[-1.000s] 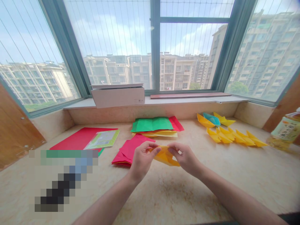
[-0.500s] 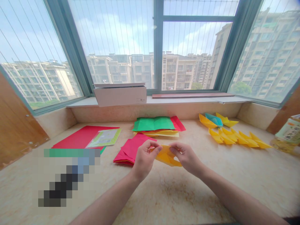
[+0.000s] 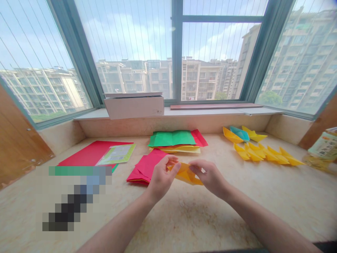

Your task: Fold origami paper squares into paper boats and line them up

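Observation:
Between my two hands is a folded piece of yellow paper (image 3: 187, 174), held just above the counter. My left hand (image 3: 163, 175) pinches its left end between thumb and fingers. At the other end, my right hand (image 3: 205, 173) grips it the same way; its fingertips are partly hidden by the paper. Left of the yellow paper, partly behind my left hand, lies a stack of red folded paper (image 3: 143, 168). Beyond my hands are a green paper sheet (image 3: 172, 138) and yellow sheets (image 3: 181, 150) under it.
Several yellow paper boats (image 3: 265, 154) stand in a row at the right, with a blue paper boat (image 3: 239, 133) behind. A bottle (image 3: 323, 149) is at the right edge. Red sheets (image 3: 86, 153) lie at the left, near a blurred-out patch. A white box (image 3: 134, 107) sits on the sill.
The yellow paper has shifted its shape slightly between my hands, its folds now more visible. My left fingers have moved a little. The view has shifted very slightly.

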The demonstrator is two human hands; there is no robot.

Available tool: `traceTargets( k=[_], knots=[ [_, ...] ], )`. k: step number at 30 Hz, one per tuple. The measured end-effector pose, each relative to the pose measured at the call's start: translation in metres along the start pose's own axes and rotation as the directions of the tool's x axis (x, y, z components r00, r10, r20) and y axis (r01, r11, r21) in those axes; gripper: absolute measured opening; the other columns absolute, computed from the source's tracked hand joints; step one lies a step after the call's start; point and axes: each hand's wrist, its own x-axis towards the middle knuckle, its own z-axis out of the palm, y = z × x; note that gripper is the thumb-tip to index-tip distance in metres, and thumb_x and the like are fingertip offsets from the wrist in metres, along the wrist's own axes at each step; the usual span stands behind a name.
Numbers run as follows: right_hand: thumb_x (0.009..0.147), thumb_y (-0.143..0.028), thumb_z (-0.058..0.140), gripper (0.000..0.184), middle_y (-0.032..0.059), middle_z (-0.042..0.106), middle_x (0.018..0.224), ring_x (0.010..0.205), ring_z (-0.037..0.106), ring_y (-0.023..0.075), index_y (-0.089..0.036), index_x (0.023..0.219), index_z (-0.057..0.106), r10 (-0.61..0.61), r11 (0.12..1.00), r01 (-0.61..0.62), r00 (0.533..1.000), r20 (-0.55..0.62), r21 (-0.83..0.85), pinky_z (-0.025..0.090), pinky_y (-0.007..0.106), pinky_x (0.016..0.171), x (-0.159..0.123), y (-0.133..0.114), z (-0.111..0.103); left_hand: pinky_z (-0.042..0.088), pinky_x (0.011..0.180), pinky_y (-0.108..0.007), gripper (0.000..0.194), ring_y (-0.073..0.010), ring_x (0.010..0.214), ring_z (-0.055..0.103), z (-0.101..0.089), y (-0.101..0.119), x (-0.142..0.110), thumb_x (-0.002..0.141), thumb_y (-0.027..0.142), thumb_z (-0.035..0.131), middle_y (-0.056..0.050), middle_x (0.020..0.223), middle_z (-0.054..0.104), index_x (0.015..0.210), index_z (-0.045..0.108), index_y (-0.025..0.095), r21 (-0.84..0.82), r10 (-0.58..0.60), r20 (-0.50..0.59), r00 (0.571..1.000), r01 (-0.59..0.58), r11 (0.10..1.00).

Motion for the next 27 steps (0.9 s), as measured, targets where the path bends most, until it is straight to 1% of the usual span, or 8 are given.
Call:
traceTargets(
  k=[4, 6, 9, 12, 16, 21, 24, 27],
  knots=[
    [0.089, -0.03, 0.062, 0.021, 0.0041, 0.075, 0.09, 0.079, 0.067, 0.0191, -0.022, 0.104, 0.075, 0.071, 0.997, -0.07, 0.997, -0.024, 0.033, 0.053, 0.031, 0.073, 0.001, -0.004, -0.002, 0.05, 0.069, -0.027, 0.027, -0.0172, 0.076, 0.063, -0.003, 0.0, 0.003, 0.087, 0.042, 0.063, -0.004, 0.081, 0.066, 0.085, 0.064, 0.015, -0.046, -0.065, 0.01, 0.998, 0.066, 0.997],
    [0.087, -0.034, 0.065, 0.027, 0.0042, 0.074, 0.085, 0.074, 0.066, 0.0187, -0.022, 0.109, 0.074, 0.118, 0.991, -0.114, 0.991, -0.056, 0.064, 0.053, 0.031, 0.068, 0.003, -0.004, -0.005, 0.051, 0.07, -0.027, 0.028, -0.0174, 0.076, 0.063, -0.004, -0.001, 0.006, 0.087, 0.043, 0.063, -0.004, 0.081, 0.066, 0.087, 0.063, 0.015, -0.109, -0.083, -0.017, 0.996, 0.081, 0.991],
    [0.085, -0.039, 0.067, 0.03, 0.0044, 0.073, 0.077, 0.068, 0.066, 0.0183, -0.019, 0.107, 0.075, 0.178, 0.975, -0.167, 0.982, -0.064, 0.146, 0.053, 0.031, 0.064, 0.005, -0.003, -0.009, 0.051, 0.07, -0.028, 0.03, -0.0175, 0.077, 0.064, -0.003, -0.005, 0.008, 0.088, 0.045, 0.062, -0.005, 0.082, 0.065, 0.09, 0.062, 0.015, -0.167, -0.106, -0.028, 0.994, 0.1, 0.981],
    [0.083, -0.04, 0.069, 0.031, 0.0055, 0.075, 0.08, 0.071, 0.068, 0.0188, -0.019, 0.103, 0.076, 0.223, 0.953, -0.208, 0.974, -0.045, 0.222, 0.055, 0.032, 0.067, 0.008, 0.0, -0.013, 0.051, 0.068, -0.027, 0.03, -0.0174, 0.077, 0.064, -0.002, -0.007, 0.007, 0.088, 0.044, 0.061, -0.005, 0.084, 0.065, 0.096, 0.061, 0.016, -0.158, -0.101, -0.009, 0.995, 0.098, 0.983],
    [0.08, -0.041, 0.071, 0.033, 0.0068, 0.077, 0.088, 0.076, 0.069, 0.0192, -0.019, 0.103, 0.077, 0.284, 0.908, -0.274, 0.959, 0.015, 0.317, 0.056, 0.033, 0.072, 0.009, 0.003, -0.016, 0.052, 0.067, -0.027, 0.035, -0.0182, 0.079, 0.066, -0.002, -0.005, 0.002, 0.091, 0.044, 0.057, -0.007, 0.092, 0.067, 0.112, 0.059, 0.016, -0.102, -0.077, 0.091, 0.993, 0.086, 0.991],
    [0.076, -0.042, 0.074, 0.035, 0.0069, 0.078, 0.085, 0.066, 0.066, 0.0162, -0.018, 0.101, 0.079, 0.338, 0.887, -0.336, 0.94, 0.052, 0.318, 0.055, 0.031, 0.065, 0.01, 0.004, -0.021, 0.054, 0.075, -0.03, 0.043, -0.0227, 0.091, 0.068, -0.004, 0.008, -0.005, 0.09, 0.047, 0.059, -0.012, 0.11, 0.068, 0.121, 0.058, 0.017, -0.119, -0.057, 0.222, 0.973, 0.085, 0.989],
    [0.076, -0.042, 0.075, 0.034, 0.0063, 0.077, 0.081, 0.063, 0.064, 0.0142, -0.018, 0.1, 0.08, 0.336, 0.886, -0.341, 0.939, 0.07, 0.314, 0.054, 0.029, 0.064, 0.011, 0.003, -0.025, 0.054, 0.081, -0.033, 0.057, -0.0261, 0.103, 0.066, -0.007, 0.014, -0.009, 0.085, 0.045, 0.067, -0.013, 0.12, 0.065, 0.134, 0.052, 0.022, -0.103, 0.003, 0.292, 0.956, 0.028, 0.994],
    [0.076, -0.042, 0.074, 0.033, 0.0061, 0.076, 0.078, 0.062, 0.064, 0.0143, -0.017, 0.097, 0.08, 0.336, 0.891, -0.345, 0.938, 0.083, 0.296, 0.053, 0.029, 0.062, 0.012, 0.0, -0.028, 0.054, 0.083, -0.035, 0.064, -0.0285, 0.113, 0.062, -0.01, 0.016, -0.011, 0.079, 0.041, 0.074, -0.012, 0.128, 0.062, 0.137, 0.051, 0.028, -0.033, 0.07, 0.346, 0.936, -0.063, 0.997]
  ],
)
